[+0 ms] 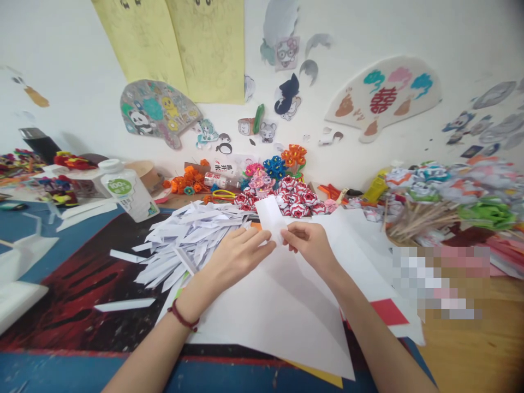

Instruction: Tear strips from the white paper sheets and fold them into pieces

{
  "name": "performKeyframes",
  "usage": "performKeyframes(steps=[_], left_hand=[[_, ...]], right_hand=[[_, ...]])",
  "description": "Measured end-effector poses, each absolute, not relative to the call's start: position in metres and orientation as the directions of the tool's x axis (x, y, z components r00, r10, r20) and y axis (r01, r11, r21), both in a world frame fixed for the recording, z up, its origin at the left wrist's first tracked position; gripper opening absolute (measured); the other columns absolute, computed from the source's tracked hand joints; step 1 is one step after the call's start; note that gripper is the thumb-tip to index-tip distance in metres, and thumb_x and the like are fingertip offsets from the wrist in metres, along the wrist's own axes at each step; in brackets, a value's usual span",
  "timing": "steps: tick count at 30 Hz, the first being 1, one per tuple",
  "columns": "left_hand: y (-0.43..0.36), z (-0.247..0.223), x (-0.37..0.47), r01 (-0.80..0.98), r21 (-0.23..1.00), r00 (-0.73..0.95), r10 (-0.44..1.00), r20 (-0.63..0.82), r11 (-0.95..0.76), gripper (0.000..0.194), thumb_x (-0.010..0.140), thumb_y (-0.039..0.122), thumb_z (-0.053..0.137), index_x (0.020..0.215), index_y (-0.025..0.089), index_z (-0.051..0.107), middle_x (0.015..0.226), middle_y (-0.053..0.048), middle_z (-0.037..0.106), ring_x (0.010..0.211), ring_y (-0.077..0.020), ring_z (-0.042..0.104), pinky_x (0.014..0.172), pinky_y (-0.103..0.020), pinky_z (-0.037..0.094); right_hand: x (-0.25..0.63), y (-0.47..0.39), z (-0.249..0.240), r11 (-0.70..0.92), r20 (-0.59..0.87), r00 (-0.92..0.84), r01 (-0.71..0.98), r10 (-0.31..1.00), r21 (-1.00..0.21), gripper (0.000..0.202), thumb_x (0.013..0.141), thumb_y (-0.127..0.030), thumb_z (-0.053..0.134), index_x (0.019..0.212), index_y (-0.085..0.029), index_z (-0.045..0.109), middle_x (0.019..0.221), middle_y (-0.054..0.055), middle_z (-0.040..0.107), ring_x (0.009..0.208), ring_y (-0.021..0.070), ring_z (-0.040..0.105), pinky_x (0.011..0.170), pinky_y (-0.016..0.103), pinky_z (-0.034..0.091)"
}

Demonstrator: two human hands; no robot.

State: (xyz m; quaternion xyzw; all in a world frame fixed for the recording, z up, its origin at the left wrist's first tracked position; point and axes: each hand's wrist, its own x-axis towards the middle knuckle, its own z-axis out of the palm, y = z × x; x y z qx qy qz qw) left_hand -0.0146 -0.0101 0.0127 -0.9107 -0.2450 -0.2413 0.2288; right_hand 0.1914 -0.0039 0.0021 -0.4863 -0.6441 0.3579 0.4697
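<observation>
Grip of my left hand (237, 254) and right hand (309, 240) pinches one narrow white paper strip (270, 213); uneven pressure could crease it crooked

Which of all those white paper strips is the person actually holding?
The raised strip, pinched by the right hand with the left hand close at its lower edge; the others lie in the pile or loose on the red-and-black mat.
</observation>
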Motion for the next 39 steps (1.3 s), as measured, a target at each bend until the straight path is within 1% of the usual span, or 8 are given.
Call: performKeyframes(steps=[6,10,16,21,25,27,31,39], left_hand=[[-0.012,0.015,-0.014,0.553,-0.283,0.761,0.338,0.553,-0.783,0.022,0.095,0.015,0.038,0.101,0.018,0.059,0.099,-0.005,0.061,0.077,-0.0149,0.050,0.066,-0.028,0.036],[-0.012,0.012,-0.012,0.560,-0.186,0.717,0.359,0.598,-0.807,0.022,0.094,0.013,0.040,0.094,0.018,0.061,0.095,-0.004,0.062,0.074,-0.0140,0.049,0.062,-0.028,0.034],[-0.011,0.009,-0.004,0.599,0.232,0.488,0.580,0.653,-0.766,0.015,0.092,0.019,0.048,0.087,0.018,0.062,0.090,-0.005,0.061,0.081,-0.0158,0.049,0.072,-0.030,0.039],[-0.012,0.015,-0.002,0.552,0.478,0.272,0.690,0.671,-0.683,0.013,0.084,0.025,0.062,0.095,0.019,0.059,0.100,-0.005,0.059,0.094,-0.0181,0.051,0.081,-0.032,0.040],[-0.005,0.013,-0.005,0.430,0.711,0.084,0.808,0.583,-0.557,0.040,0.077,0.030,0.069,0.110,0.020,0.051,0.105,-0.005,0.060,0.081,-0.0141,0.054,0.069,-0.026,0.042],[-0.001,0.009,-0.006,0.371,0.793,0.123,0.872,0.474,-0.484,0.034,0.078,0.033,0.067,0.108,0.019,0.055,0.098,-0.004,0.063,0.073,-0.0123,0.054,0.064,-0.024,0.040],[0.000,0.008,-0.006,0.315,0.858,0.231,0.910,0.345,-0.405,0.027,0.085,0.042,0.056,0.089,0.017,0.066,0.083,-0.003,0.066,0.075,-0.0145,0.056,0.065,-0.024,0.040],[-0.008,0.014,0.000,0.309,0.865,0.143,0.919,0.368,-0.395,0.027,0.080,0.040,0.061,0.068,0.016,0.063,0.065,0.001,0.059,0.062,-0.0111,0.049,0.060,-0.023,0.035]], right_hand=[[0.190,-0.004,0.003,0.264,0.249,-0.090,0.319,0.964,-0.910,0.029,0.080,-0.041,0.062,0.064,-0.017,0.062,0.057,0.002,0.062,0.048,0.0128,0.054,0.049,0.025,0.044],[0.187,-0.006,0.003,0.290,0.263,-0.125,0.317,0.957,-0.903,0.029,0.080,-0.042,0.062,0.066,-0.017,0.063,0.060,0.003,0.064,0.050,0.0130,0.055,0.051,0.025,0.044],[0.183,-0.010,0.005,0.332,0.300,-0.152,0.281,0.942,-0.901,0.031,0.082,-0.044,0.060,0.066,-0.017,0.065,0.055,0.000,0.058,0.050,0.0123,0.053,0.051,0.025,0.042],[0.179,-0.013,0.008,0.333,0.316,-0.114,0.188,0.942,-0.924,0.026,0.081,-0.041,0.063,0.073,-0.017,0.067,0.065,0.002,0.062,0.053,0.0126,0.055,0.053,0.026,0.046],[0.177,-0.016,0.011,0.339,0.330,-0.081,0.146,0.940,-0.929,0.023,0.079,-0.040,0.065,0.077,-0.017,0.068,0.069,0.003,0.065,0.057,0.0137,0.057,0.055,0.027,0.049],[0.176,-0.017,0.012,0.332,0.324,-0.077,0.126,0.943,-0.935,0.021,0.079,-0.038,0.065,0.080,-0.017,0.070,0.073,0.004,0.067,0.059,0.0142,0.059,0.057,0.027,0.050],[0.174,-0.018,0.013,0.301,0.295,-0.081,0.079,0.952,-0.950,0.019,0.078,-0.035,0.067,0.081,-0.017,0.071,0.075,0.004,0.069,0.062,0.0149,0.062,0.057,0.027,0.051],[0.171,-0.020,0.016,0.272,0.264,-0.108,0.069,0.958,-0.960,0.019,0.077,-0.036,0.067,0.079,-0.018,0.071,0.071,0.003,0.068,0.060,0.0145,0.062,0.056,0.026,0.050]])
